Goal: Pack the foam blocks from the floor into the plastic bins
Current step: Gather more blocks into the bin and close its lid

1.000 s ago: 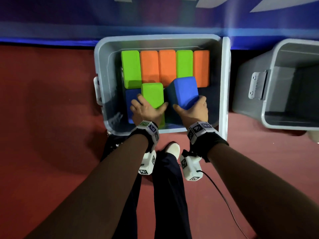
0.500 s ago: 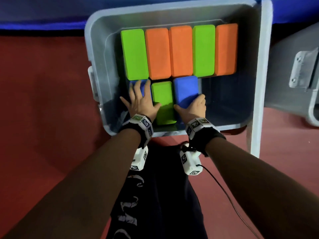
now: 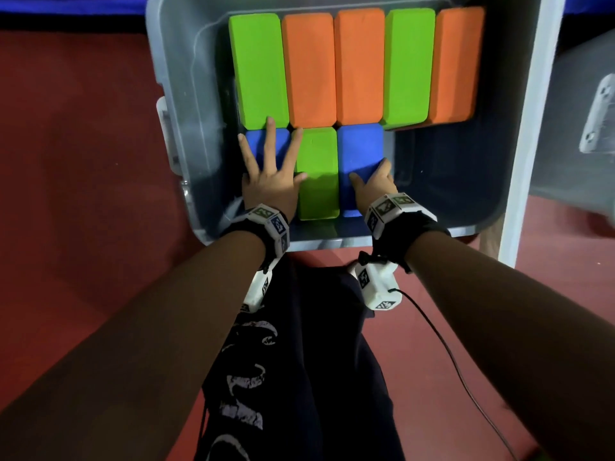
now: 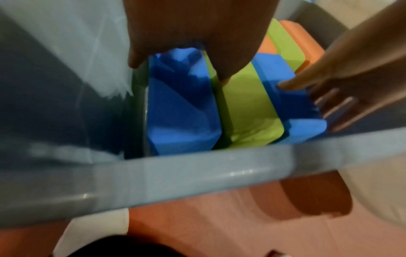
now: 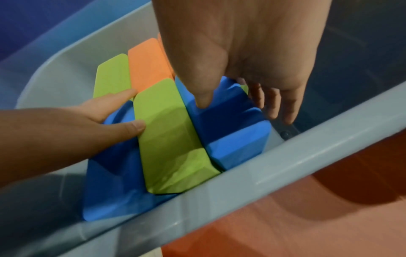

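Note:
A grey plastic bin [image 3: 193,94] holds a back row of green [image 3: 259,68] and orange [image 3: 309,68] foam blocks. In front of them stand a left blue block [image 3: 282,140], a green block [image 3: 317,171] and a right blue block [image 3: 361,148], side by side. My left hand [image 3: 271,174] lies flat with spread fingers on the left blue block [image 4: 182,113], its thumb touching the green block [image 5: 171,139]. My right hand [image 3: 374,183] grips the right blue block [image 5: 230,135], thumb on its top and fingers down its right side.
The bin's front right floor [image 3: 449,178] is bare. A white lid [image 3: 529,128] leans against the bin's right side. A second grey bin [image 3: 579,94] stands further right. Red floor [image 3: 83,194] surrounds them, and my legs are just below the near rim [image 3: 319,241].
The green and right blue blocks have come down from above into the front row. My left hand let go of the green block and spread flat on the left blue one.

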`<action>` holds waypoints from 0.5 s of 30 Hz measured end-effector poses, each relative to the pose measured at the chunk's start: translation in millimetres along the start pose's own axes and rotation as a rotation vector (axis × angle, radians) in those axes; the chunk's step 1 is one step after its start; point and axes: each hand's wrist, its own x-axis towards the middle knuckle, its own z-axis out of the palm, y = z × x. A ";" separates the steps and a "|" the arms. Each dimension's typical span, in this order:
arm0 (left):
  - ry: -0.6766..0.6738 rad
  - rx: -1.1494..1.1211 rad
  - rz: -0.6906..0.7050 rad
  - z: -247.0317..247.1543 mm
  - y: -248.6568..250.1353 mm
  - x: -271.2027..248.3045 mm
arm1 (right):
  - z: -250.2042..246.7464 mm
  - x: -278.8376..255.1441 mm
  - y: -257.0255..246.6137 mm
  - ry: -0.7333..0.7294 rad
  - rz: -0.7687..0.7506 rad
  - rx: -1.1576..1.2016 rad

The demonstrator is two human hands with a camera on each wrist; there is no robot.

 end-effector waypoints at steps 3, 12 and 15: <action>-0.134 -0.089 -0.035 -16.6 4.6 4.2 | -7.6 -11.7 -4.3 -0.022 0.059 -0.047; -0.271 -0.191 -0.109 -71.5 -3.5 -88.0 | -26.1 -116.5 2.1 -0.144 -0.150 -0.332; -0.310 -0.243 -0.156 -89.1 -9.8 -123.3 | -39.2 -154.4 7.1 -0.187 -0.254 -0.466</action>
